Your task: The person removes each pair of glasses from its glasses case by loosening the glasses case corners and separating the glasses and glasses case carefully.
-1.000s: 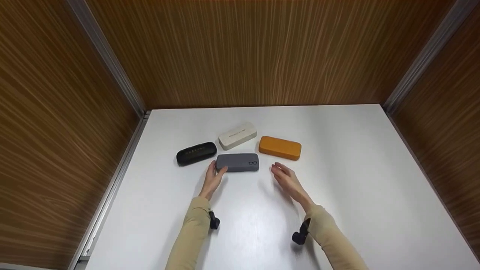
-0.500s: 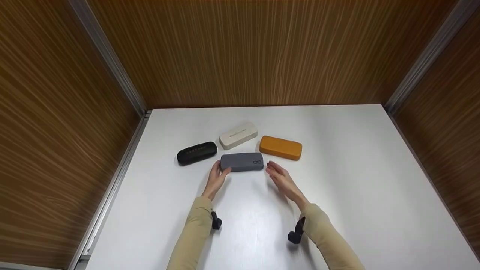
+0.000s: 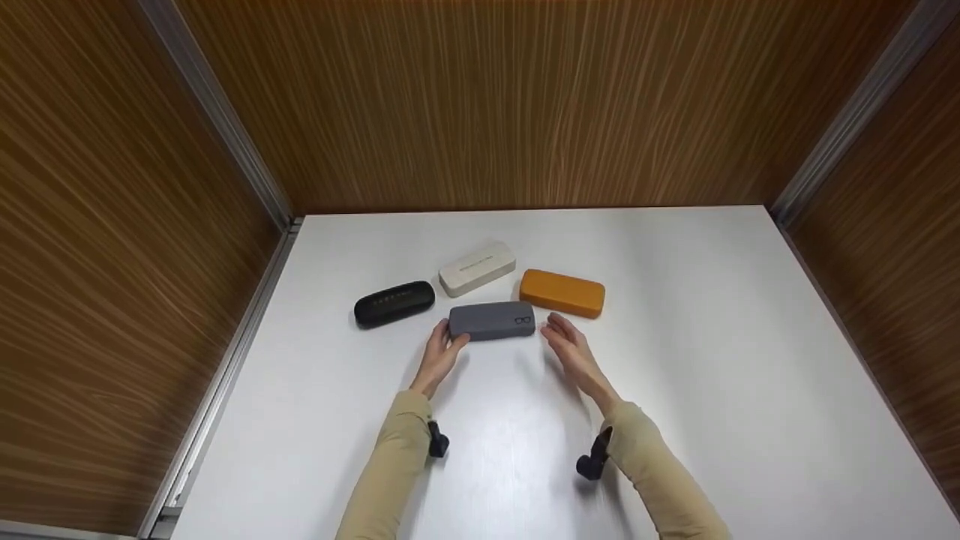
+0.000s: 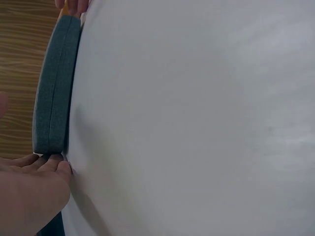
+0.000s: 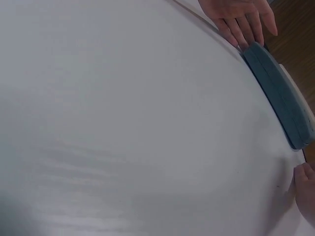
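Note:
A grey glasses case (image 3: 486,322) with a small spectacles mark lies on the white table; both wrist views tint it teal. At its left end is my left hand (image 3: 436,361), thumb reaching the near edge. In the right wrist view the left hand's extended fingers (image 5: 243,29) touch that end, thumb held apart. My right hand (image 3: 574,356) is just off the case's right end, holding nothing, fingers loosely extended. From the left wrist, the case (image 4: 55,88) stretches away from the fingertips.
Behind the grey case lie a black glasses case (image 3: 394,304) at left, a cream one (image 3: 478,269) in the middle and an orange one (image 3: 562,292) at right. Wood-grain panels (image 3: 480,105) border the white table (image 3: 712,360) at the back and sides.
The grey case has slid to the right along with my left hand. My right hand has come left towards the case, then shifted slightly back. The other cases have stayed put.

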Demonstrator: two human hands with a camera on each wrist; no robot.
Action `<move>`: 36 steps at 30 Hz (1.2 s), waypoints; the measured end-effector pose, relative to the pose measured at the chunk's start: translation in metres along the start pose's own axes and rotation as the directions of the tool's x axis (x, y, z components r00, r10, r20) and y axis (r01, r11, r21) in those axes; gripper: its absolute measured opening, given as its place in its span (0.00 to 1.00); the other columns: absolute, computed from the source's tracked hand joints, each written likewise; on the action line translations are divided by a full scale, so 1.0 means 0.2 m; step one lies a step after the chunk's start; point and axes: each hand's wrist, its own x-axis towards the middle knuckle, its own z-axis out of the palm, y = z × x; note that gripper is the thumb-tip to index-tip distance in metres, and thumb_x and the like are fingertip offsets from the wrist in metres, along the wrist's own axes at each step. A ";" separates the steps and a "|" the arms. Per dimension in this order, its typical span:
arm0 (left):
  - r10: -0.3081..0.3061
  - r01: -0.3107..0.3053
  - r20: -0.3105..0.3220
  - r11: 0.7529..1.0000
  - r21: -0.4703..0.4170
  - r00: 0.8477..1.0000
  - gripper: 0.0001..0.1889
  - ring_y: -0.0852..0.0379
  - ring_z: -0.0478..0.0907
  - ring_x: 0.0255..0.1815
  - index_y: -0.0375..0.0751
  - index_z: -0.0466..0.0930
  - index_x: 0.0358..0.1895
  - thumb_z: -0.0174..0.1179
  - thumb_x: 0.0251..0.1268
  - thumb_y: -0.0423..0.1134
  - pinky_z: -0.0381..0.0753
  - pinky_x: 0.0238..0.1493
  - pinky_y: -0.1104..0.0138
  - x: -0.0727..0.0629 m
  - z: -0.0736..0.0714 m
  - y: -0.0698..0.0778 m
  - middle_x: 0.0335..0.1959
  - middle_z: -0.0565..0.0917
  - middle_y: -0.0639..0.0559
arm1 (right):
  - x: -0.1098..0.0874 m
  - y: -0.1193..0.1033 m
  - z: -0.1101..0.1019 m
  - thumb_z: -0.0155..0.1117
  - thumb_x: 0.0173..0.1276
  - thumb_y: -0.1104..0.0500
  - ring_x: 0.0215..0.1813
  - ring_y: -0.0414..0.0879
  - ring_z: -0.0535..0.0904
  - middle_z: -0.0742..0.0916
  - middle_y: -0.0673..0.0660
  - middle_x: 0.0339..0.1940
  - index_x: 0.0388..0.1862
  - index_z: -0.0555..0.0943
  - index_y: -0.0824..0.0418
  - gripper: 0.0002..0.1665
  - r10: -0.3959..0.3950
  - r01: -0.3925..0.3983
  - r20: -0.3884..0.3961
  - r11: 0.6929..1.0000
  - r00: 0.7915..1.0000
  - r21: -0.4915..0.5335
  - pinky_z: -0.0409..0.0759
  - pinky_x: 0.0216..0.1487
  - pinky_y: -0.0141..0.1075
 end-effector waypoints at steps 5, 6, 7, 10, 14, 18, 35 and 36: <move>-0.007 0.007 -0.005 1.000 -0.004 1.000 0.40 0.37 0.45 0.83 0.25 0.43 0.79 0.54 0.76 0.39 0.50 0.82 0.53 -0.01 0.00 0.00 0.81 0.48 0.29 | 0.02 -0.01 -0.01 0.53 0.80 0.56 0.84 0.57 0.52 0.58 0.66 0.83 0.81 0.51 0.69 0.39 0.007 -0.008 -0.029 0.999 1.000 -0.035 0.50 0.83 0.48; -0.003 0.003 -0.005 1.000 -0.003 1.000 0.40 0.37 0.46 0.83 0.24 0.43 0.78 0.54 0.76 0.38 0.50 0.82 0.53 -0.01 0.00 0.00 0.81 0.48 0.28 | 0.02 -0.01 0.00 0.53 0.80 0.56 0.84 0.57 0.52 0.58 0.66 0.83 0.81 0.51 0.69 0.40 0.005 -0.005 -0.022 0.999 1.000 -0.039 0.50 0.83 0.49; 0.002 -0.002 -0.005 1.000 -0.001 1.000 0.39 0.36 0.46 0.83 0.24 0.43 0.78 0.55 0.75 0.38 0.51 0.82 0.53 -0.01 0.00 0.00 0.81 0.49 0.28 | 0.02 -0.01 0.00 0.53 0.80 0.56 0.84 0.58 0.51 0.58 0.67 0.83 0.81 0.50 0.70 0.40 0.004 -0.005 -0.012 0.999 1.000 -0.033 0.49 0.83 0.49; 0.004 -0.004 0.005 1.000 0.004 1.000 0.39 0.36 0.47 0.82 0.23 0.43 0.78 0.55 0.75 0.38 0.52 0.82 0.53 -0.01 0.00 0.00 0.80 0.49 0.27 | 0.03 -0.01 0.02 0.52 0.80 0.56 0.84 0.58 0.49 0.56 0.68 0.83 0.81 0.48 0.71 0.41 0.013 -0.012 0.029 1.000 1.000 -0.016 0.47 0.84 0.48; -0.015 0.014 0.022 1.000 0.012 1.000 0.39 0.37 0.48 0.83 0.24 0.44 0.78 0.54 0.76 0.39 0.53 0.81 0.53 -0.01 0.01 0.01 0.81 0.50 0.28 | 0.02 -0.02 0.04 0.52 0.80 0.57 0.85 0.58 0.48 0.54 0.69 0.83 0.81 0.46 0.72 0.42 0.014 -0.015 0.064 1.000 0.998 0.000 0.47 0.84 0.47; -0.017 0.017 0.033 1.000 0.018 0.999 0.37 0.34 0.51 0.81 0.22 0.46 0.77 0.53 0.76 0.37 0.55 0.81 0.53 -0.04 -0.01 0.04 0.79 0.54 0.26 | 0.03 -0.01 0.05 0.53 0.79 0.56 0.84 0.59 0.51 0.56 0.69 0.83 0.81 0.47 0.72 0.42 0.015 -0.014 0.054 1.000 0.998 -0.015 0.49 0.83 0.48; 0.029 -0.040 0.079 0.989 0.141 0.996 0.34 0.35 0.71 0.70 0.24 0.60 0.74 0.59 0.69 0.35 0.70 0.72 0.52 -0.07 0.02 -0.03 0.67 0.72 0.28 | -0.05 0.04 -0.08 0.68 0.67 0.64 0.61 0.59 0.77 0.77 0.73 0.61 0.74 0.63 0.76 0.40 -0.098 0.079 -0.032 0.921 0.995 -0.381 0.76 0.59 0.32; 0.028 -0.040 0.087 0.989 0.143 0.996 0.34 0.35 0.71 0.70 0.24 0.60 0.74 0.59 0.69 0.35 0.71 0.72 0.52 -0.07 0.02 -0.03 0.66 0.72 0.28 | -0.06 0.04 -0.08 0.69 0.65 0.65 0.59 0.58 0.78 0.77 0.72 0.60 0.73 0.65 0.76 0.40 -0.113 0.090 -0.034 0.912 0.993 -0.401 0.77 0.58 0.32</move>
